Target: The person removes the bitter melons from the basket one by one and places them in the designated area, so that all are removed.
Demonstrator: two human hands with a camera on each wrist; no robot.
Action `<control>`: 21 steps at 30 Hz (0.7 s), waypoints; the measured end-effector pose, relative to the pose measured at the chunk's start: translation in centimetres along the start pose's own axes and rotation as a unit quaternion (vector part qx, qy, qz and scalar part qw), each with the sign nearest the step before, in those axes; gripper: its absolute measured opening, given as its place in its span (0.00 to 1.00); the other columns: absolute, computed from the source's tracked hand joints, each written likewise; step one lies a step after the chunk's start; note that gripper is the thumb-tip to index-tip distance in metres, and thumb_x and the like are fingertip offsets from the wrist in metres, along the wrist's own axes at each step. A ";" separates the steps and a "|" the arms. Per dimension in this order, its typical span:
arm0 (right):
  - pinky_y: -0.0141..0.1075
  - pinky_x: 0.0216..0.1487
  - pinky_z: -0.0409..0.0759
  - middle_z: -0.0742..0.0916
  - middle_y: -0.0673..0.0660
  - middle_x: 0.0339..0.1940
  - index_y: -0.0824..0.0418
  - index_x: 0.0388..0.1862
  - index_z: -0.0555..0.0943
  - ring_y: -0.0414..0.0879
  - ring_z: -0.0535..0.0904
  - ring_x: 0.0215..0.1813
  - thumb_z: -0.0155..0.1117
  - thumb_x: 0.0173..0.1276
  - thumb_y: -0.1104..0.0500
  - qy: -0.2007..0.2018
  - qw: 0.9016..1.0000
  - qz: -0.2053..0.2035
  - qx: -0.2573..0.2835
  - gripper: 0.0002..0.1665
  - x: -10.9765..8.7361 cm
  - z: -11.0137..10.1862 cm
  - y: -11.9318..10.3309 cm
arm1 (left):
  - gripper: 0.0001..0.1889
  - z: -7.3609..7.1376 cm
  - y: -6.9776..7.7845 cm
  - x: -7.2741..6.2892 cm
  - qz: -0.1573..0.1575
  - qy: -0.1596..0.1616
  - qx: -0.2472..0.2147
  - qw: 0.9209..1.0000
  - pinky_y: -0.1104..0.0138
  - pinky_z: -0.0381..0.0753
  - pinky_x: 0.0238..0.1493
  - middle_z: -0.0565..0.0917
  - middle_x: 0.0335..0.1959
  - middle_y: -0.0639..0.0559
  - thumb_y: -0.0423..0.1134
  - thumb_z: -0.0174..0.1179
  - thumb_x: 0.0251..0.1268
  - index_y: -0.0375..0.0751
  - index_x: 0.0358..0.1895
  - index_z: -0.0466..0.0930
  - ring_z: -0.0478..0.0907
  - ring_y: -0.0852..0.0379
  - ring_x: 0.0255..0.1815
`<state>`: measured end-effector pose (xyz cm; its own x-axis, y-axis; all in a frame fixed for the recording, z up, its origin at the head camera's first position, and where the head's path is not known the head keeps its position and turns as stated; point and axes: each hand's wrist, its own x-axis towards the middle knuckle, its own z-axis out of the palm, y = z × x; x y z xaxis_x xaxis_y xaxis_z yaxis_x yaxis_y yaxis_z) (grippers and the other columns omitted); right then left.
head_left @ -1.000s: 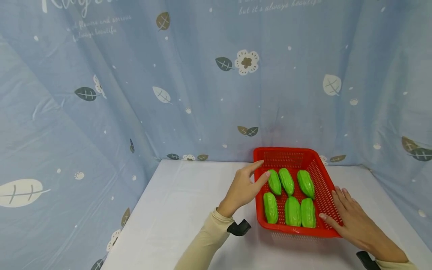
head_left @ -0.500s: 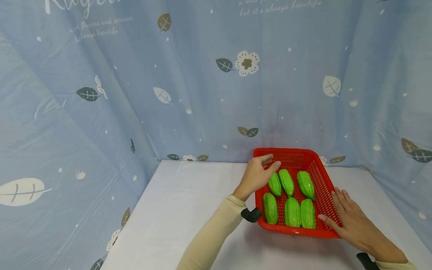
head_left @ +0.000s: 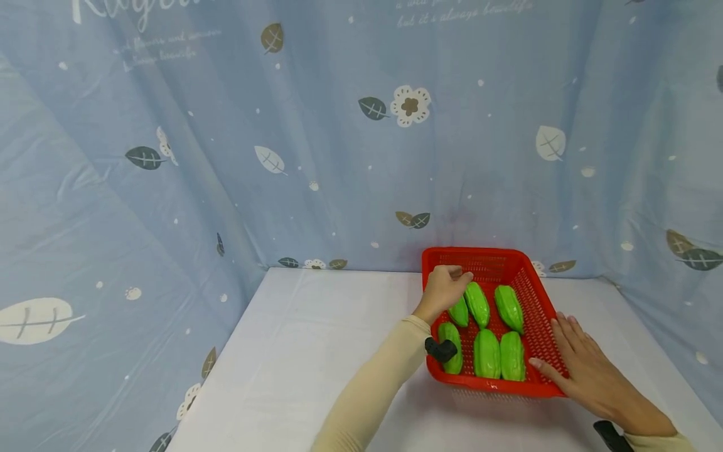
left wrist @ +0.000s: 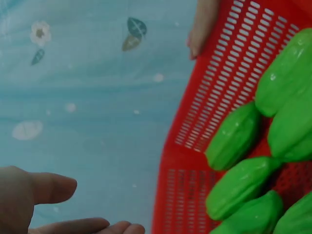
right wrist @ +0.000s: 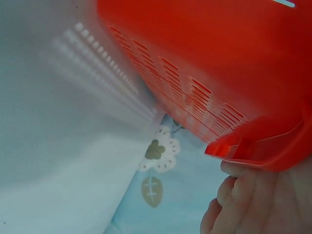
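Observation:
A red perforated plastic basket [head_left: 497, 387] holds several glossy green ridged fruits [head_left: 487, 355] that look like star fruit, lying in two rough rows. Over the basket's left side reaches my left hand [head_left: 444, 289], fingers bent, close by the upper-left fruit [head_left: 460, 312] and partly covering it. In the left wrist view, the thumb and fingers of that hand [left wrist: 53, 187] stand apart with nothing between them. My right hand [head_left: 590, 370] rests with fairly straight fingers on the basket's right rim. The right wrist view has its fingers [right wrist: 258, 200] against the rim of the red basket [right wrist: 219, 63].
The basket stands on a white table [head_left: 316, 351], near its back edge. Behind and left of the table hangs a blue curtain [head_left: 339, 125] printed with leaves and flowers. A dark band [head_left: 440, 348] is on the left wrist over a beige sleeve [head_left: 373, 395].
My left hand has moved right, from the basket's left rim to over its inside, and its fingers have drawn closer together. The right hand, basket and fruits keep their places.

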<state>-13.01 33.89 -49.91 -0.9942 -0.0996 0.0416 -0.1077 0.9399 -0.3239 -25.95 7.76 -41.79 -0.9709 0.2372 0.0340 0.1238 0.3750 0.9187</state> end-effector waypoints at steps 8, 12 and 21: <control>0.53 0.76 0.09 0.48 0.80 0.83 0.78 0.81 0.42 0.74 0.32 0.85 0.53 0.74 0.29 0.000 1.000 0.000 0.000 0.65 -0.2 -0.1 -0.1 | 0.24 1.8 -1.3 1.5 -0.082 0.030 -0.025 0.996 0.54 0.83 0.66 0.84 0.64 0.44 0.45 0.63 0.74 0.33 0.64 0.80 0.80 0.47 0.66; 0.48 0.75 0.07 0.48 0.80 0.83 0.78 0.82 0.42 0.73 0.32 0.85 0.53 0.74 0.29 -0.002 1.000 0.001 0.002 0.65 -0.2 0.0 -0.1 | 0.26 2.6 -1.9 1.6 -0.100 0.033 -0.017 0.994 0.53 0.82 0.66 0.80 0.68 0.41 0.45 0.62 0.74 0.31 0.67 0.77 0.80 0.46 0.66; 0.42 0.73 0.06 0.51 0.81 0.82 0.79 0.81 0.44 0.74 0.35 0.85 0.55 0.74 0.30 0.006 1.000 -0.008 -0.002 0.64 -0.2 -0.1 -0.1 | 0.14 3.7 -3.6 2.0 -0.118 0.016 -0.033 0.992 0.66 0.74 0.34 0.80 0.40 0.45 0.40 0.59 0.76 0.29 0.50 0.76 0.67 0.57 0.27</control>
<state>-12.82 33.83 -49.83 -0.9922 -0.1101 0.0582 -0.1230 0.9396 -0.3194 -27.55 10.21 -46.45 -0.9774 0.1210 -0.1732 -0.1201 0.3561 0.9267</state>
